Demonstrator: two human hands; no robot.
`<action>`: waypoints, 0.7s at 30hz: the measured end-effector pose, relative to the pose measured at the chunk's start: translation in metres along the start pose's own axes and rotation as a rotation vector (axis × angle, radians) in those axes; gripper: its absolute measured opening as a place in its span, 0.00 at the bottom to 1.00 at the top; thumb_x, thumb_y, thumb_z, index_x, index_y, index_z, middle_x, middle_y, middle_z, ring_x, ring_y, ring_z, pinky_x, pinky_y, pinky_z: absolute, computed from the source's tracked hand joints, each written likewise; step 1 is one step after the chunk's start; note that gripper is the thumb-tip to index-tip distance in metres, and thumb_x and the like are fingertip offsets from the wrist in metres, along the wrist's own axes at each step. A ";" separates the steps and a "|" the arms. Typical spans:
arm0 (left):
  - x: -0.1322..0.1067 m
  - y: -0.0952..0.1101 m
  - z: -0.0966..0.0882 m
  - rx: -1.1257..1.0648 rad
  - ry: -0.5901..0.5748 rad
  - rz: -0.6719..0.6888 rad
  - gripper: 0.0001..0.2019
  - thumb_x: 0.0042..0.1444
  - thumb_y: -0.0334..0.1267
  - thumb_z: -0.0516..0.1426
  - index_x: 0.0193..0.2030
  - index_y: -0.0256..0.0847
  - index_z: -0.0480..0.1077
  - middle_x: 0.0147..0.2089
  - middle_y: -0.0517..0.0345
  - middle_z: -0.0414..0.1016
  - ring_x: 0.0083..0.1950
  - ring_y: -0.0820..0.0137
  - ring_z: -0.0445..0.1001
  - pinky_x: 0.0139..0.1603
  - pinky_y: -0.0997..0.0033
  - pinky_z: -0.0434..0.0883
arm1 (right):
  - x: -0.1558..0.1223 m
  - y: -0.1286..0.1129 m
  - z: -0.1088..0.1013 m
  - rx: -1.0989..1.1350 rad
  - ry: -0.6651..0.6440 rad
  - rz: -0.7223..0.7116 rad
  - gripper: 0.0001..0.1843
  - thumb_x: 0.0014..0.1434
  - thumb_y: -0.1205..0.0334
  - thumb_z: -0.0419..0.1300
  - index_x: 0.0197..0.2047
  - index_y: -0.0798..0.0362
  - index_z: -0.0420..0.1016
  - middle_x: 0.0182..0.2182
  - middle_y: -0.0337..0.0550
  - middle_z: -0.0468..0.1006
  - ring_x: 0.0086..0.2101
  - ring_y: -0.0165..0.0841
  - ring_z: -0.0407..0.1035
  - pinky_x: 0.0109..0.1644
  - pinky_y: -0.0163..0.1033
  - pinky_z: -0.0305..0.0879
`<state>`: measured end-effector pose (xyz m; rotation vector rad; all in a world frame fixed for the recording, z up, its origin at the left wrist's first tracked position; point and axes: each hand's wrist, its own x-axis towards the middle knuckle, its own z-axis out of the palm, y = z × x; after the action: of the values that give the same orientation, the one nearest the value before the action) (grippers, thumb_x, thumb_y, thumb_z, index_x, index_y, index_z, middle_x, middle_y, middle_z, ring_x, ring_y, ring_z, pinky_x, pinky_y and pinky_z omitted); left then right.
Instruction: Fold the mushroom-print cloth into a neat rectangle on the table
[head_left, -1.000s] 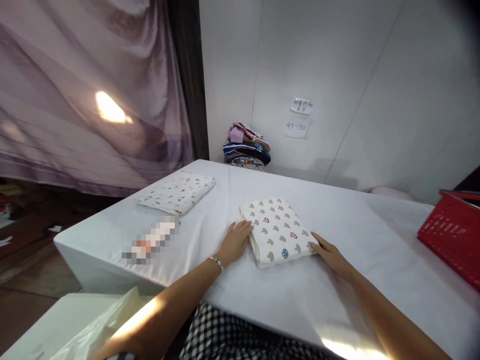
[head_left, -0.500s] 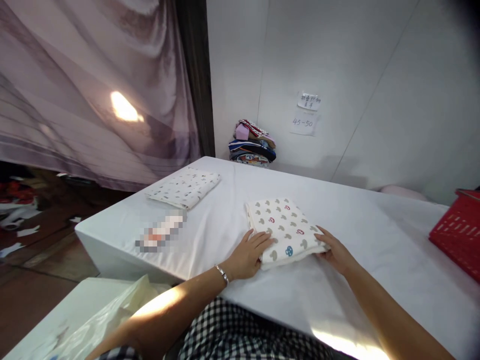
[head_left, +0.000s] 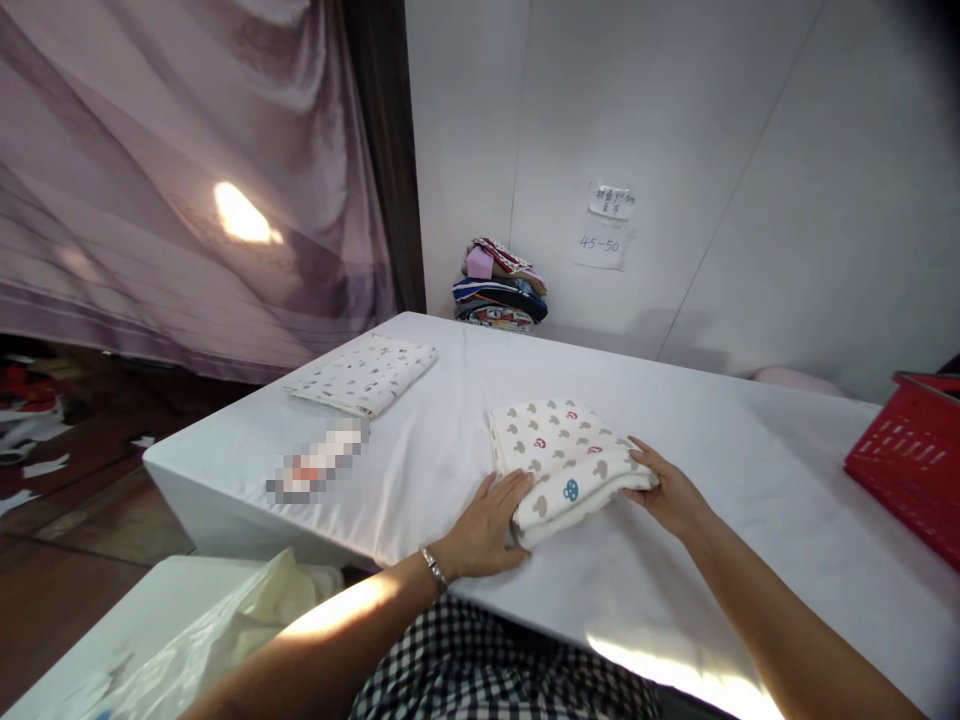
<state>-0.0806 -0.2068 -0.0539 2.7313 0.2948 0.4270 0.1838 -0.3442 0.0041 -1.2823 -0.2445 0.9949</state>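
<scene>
In front of me on the white-covered table point(head_left: 465, 400) lies a folded white cloth point(head_left: 559, 455) printed with grey, red and blue mushrooms. My right hand point(head_left: 667, 492) pinches its right corner, thumb above and fingers beneath, and holds that corner raised off the table. At the near left corner, my left hand point(head_left: 491, 525) rests with fingers stretched out over the cloth's edge and the thumb apart on the table. A second folded white cloth point(head_left: 367, 372) with small dark prints lies flat at the far left.
A pixelated item point(head_left: 319, 462) lies on the table's left part. Stacked folded fabrics point(head_left: 501, 285) stand against the wall behind. A red plastic basket point(head_left: 911, 465) sits at the right edge. Lower left, a clear plastic bag point(head_left: 217, 630) lies on a white surface.
My right hand has lifted the right corner of the mushroom-print cloth, and its near edge now bulges up. My left hand has shifted slightly left, its thumb spreading outward.
</scene>
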 end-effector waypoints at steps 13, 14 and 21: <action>0.015 0.007 -0.023 -0.072 0.331 0.072 0.27 0.47 0.35 0.56 0.56 0.42 0.56 0.54 0.50 0.69 0.57 0.61 0.65 0.66 0.50 0.48 | -0.032 -0.029 0.002 -0.059 -0.036 -0.056 0.21 0.52 0.62 0.62 0.51 0.44 0.71 0.40 0.39 0.76 0.27 0.28 0.69 0.25 0.33 0.73; 0.017 0.013 -0.031 -0.116 0.372 0.080 0.27 0.46 0.34 0.56 0.55 0.42 0.57 0.53 0.50 0.69 0.56 0.61 0.66 0.65 0.49 0.50 | -0.038 -0.035 0.001 -0.067 -0.057 -0.076 0.20 0.52 0.62 0.62 0.50 0.45 0.72 0.39 0.39 0.76 0.26 0.28 0.69 0.24 0.32 0.72; 0.038 0.058 -0.099 -0.655 0.512 -0.063 0.17 0.49 0.36 0.57 0.47 0.40 0.64 0.41 0.56 0.72 0.39 0.68 0.71 0.39 0.69 0.70 | -0.081 -0.084 -0.019 -0.080 -0.203 -0.205 0.15 0.55 0.46 0.55 0.37 0.46 0.76 0.22 0.39 0.74 0.20 0.31 0.67 0.19 0.33 0.66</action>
<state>-0.0691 -0.2187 0.0654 1.9423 0.3010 1.0035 0.1891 -0.4126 0.1009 -1.2011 -0.5666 0.9461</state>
